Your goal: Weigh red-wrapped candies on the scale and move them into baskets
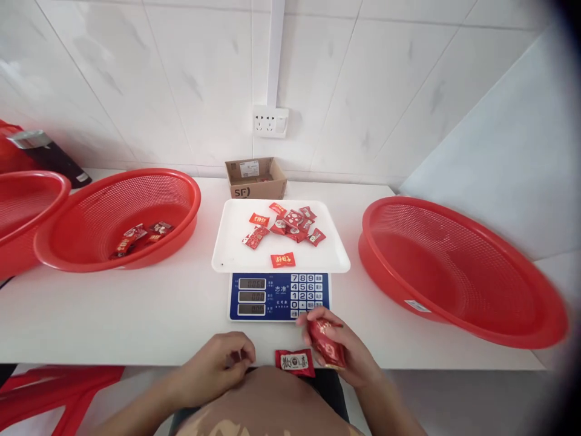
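Note:
My right hand (342, 351) is closed round a red candy packet (327, 344) just in front of the scale's keypad. My left hand (218, 366) sits at the table's near edge with its fingers curled together; I cannot make out what, if anything, is in them. A flat red packet (295, 361) lies on the table edge between my hands. Ahead stands a blue weighing scale (278, 295) with a white tray (236, 242) that carries several red candy packets (290, 225), one packet (282, 260) lying apart near the tray's front.
A red mesh basket (91, 200) at the left holds a few packets (140, 236). Another red basket (27, 206) overlaps it at the far left. A large red basket (458, 266) leans at the right. A small cardboard box (256, 178) stands by the tiled wall under a socket (270, 121).

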`<state>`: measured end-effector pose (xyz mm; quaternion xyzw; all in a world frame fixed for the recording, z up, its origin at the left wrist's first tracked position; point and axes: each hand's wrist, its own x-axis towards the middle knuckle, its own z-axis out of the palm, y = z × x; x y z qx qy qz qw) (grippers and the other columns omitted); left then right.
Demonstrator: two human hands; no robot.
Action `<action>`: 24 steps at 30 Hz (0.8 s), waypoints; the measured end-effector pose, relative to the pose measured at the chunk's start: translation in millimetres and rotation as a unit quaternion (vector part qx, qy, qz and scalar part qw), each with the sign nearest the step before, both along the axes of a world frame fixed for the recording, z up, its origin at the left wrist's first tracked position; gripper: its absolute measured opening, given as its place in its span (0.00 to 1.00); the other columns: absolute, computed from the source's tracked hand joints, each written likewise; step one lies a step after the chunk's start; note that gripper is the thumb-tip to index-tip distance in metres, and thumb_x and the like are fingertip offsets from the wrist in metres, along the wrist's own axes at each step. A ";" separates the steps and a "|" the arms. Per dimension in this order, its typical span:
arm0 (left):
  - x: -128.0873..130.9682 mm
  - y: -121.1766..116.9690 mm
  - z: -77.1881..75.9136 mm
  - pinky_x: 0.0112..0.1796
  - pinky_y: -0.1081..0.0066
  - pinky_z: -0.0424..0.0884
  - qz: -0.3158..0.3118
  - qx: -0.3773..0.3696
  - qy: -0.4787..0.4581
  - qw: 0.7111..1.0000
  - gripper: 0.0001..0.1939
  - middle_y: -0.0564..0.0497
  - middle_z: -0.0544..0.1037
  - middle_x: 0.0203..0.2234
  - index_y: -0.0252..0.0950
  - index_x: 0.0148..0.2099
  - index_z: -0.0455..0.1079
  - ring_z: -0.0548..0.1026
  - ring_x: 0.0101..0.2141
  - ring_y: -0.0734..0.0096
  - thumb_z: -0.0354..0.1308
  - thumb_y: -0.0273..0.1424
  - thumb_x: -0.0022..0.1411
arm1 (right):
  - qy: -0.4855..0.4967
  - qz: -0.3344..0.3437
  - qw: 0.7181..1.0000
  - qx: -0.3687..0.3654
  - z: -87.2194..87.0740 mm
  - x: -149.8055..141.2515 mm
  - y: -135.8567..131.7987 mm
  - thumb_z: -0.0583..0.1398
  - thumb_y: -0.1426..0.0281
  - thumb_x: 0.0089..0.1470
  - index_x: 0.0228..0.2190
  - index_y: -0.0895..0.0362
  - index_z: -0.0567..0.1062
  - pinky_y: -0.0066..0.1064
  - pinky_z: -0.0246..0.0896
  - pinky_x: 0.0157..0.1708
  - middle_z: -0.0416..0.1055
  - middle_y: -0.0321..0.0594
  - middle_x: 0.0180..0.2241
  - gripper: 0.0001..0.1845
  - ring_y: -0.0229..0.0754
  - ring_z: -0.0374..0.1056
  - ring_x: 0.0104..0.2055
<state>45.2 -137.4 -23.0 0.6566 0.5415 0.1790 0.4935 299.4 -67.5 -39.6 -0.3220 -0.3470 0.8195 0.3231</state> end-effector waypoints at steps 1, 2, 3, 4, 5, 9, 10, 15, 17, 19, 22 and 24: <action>-1.4 -6.8 -9.5 0.31 0.76 0.67 0.007 -0.009 0.006 1.000 0.08 0.52 0.75 0.31 0.38 0.35 0.70 0.71 0.30 0.75 0.50 0.25 0.55 | -0.064 0.042 0.997 0.021 -1.1 9.4 -1.0 0.62 0.61 0.47 0.35 0.54 0.74 0.22 0.54 0.17 0.71 0.37 0.32 0.13 0.35 0.65 0.26; -1.4 -10.3 -17.8 0.31 0.76 0.67 0.011 -0.010 0.008 1.000 0.08 0.51 0.75 0.32 0.37 0.36 0.70 0.71 0.31 0.74 0.50 0.28 0.57 | -0.136 0.088 0.986 0.049 -0.8 16.8 -1.4 0.61 0.62 0.48 0.37 0.54 0.74 0.23 0.55 0.18 0.70 0.35 0.29 0.14 0.34 0.63 0.24; -0.1 -10.6 -24.6 0.31 0.76 0.67 0.006 -0.008 0.004 1.000 0.09 0.50 0.75 0.33 0.37 0.38 0.71 0.72 0.31 0.74 0.50 0.30 0.58 | -0.208 0.131 0.965 0.086 0.9 21.8 -1.3 0.60 0.64 0.49 0.39 0.54 0.74 0.24 0.57 0.21 0.68 0.34 0.27 0.14 0.34 0.62 0.23; 2.4 -8.0 -29.7 0.32 0.75 0.68 -0.001 -0.002 0.001 1.000 0.10 0.48 0.75 0.35 0.37 0.41 0.71 0.72 0.31 0.73 0.51 0.32 0.59 | -0.269 0.167 0.940 0.131 3.8 23.9 -1.2 0.60 0.66 0.49 0.41 0.54 0.74 0.26 0.60 0.24 0.68 0.34 0.27 0.16 0.35 0.63 0.24; 5.6 -3.5 -33.3 0.33 0.74 0.68 -0.010 0.006 -0.001 1.000 0.13 0.47 0.75 0.37 0.37 0.44 0.71 0.72 0.31 0.73 0.51 0.33 0.59 | -0.313 0.193 0.913 0.179 7.3 23.2 -1.4 0.59 0.69 0.48 0.43 0.53 0.74 0.28 0.62 0.29 0.69 0.35 0.30 0.18 0.36 0.65 0.28; 21.9 20.0 -38.4 0.40 0.69 0.69 -0.078 0.036 -0.025 0.996 0.19 0.46 0.75 0.43 0.40 0.52 0.68 0.73 0.37 0.67 0.56 0.35 0.57 | -0.357 0.214 0.846 0.332 15.4 1.5 -6.7 0.58 0.76 0.43 0.47 0.51 0.73 0.34 0.61 0.46 0.70 0.40 0.46 0.26 0.44 0.66 0.45; 25.7 24.1 -39.3 0.41 0.68 0.69 -0.090 0.038 -0.040 0.994 0.20 0.47 0.75 0.43 0.41 0.52 0.69 0.73 0.39 0.66 0.58 0.35 0.56 | -0.357 0.209 0.841 0.350 14.0 -5.0 -8.9 0.58 0.77 0.43 0.47 0.51 0.72 0.35 0.61 0.47 0.71 0.40 0.46 0.27 0.45 0.67 0.47; 39.9 28.7 -38.0 0.40 0.69 0.72 -0.030 -0.009 -0.160 0.987 0.17 0.46 0.73 0.44 0.37 0.46 0.71 0.75 0.40 0.67 0.58 0.28 0.52 | -0.329 0.160 0.873 0.324 -4.3 -25.1 -17.6 0.58 0.76 0.42 0.53 0.54 0.67 0.38 0.61 0.49 0.70 0.45 0.49 0.32 0.47 0.67 0.49; 43.7 28.4 -28.5 0.42 0.70 0.72 -0.027 -0.016 -0.189 0.982 0.16 0.46 0.73 0.44 0.37 0.46 0.71 0.75 0.41 0.69 0.57 0.26 0.53 | -0.289 0.144 0.902 0.287 -7.6 -28.8 -18.9 0.58 0.76 0.42 0.55 0.55 0.64 0.38 0.61 0.49 0.69 0.46 0.51 0.35 0.47 0.67 0.50; 45.5 30.5 -13.2 0.42 0.71 0.72 -0.047 0.009 -0.174 0.984 0.15 0.47 0.74 0.44 0.38 0.45 0.72 0.75 0.41 0.70 0.56 0.25 0.54 | -0.254 0.123 0.924 0.259 -5.4 -30.5 -18.7 0.58 0.76 0.43 0.54 0.55 0.64 0.37 0.61 0.48 0.70 0.45 0.49 0.33 0.46 0.67 0.48; 43.0 42.5 12.0 0.41 0.73 0.72 -0.050 0.139 -0.121 0.982 0.12 0.50 0.77 0.39 0.39 0.44 0.72 0.75 0.39 0.73 0.53 0.24 0.59 | -0.234 0.104 0.943 0.212 4.6 -26.5 -15.6 0.59 0.76 0.44 0.48 0.55 0.69 0.34 0.63 0.42 0.73 0.39 0.39 0.27 0.43 0.69 0.41; 38.4 57.7 25.1 0.42 0.72 0.71 -0.002 0.290 -0.053 0.955 0.11 0.49 0.77 0.37 0.38 0.45 0.70 0.74 0.40 0.72 0.52 0.25 0.62 | -0.222 0.090 0.958 0.157 10.8 -18.7 -12.5 0.61 0.77 0.42 0.45 0.54 0.71 0.30 0.62 0.36 0.71 0.34 0.33 0.25 0.39 0.68 0.34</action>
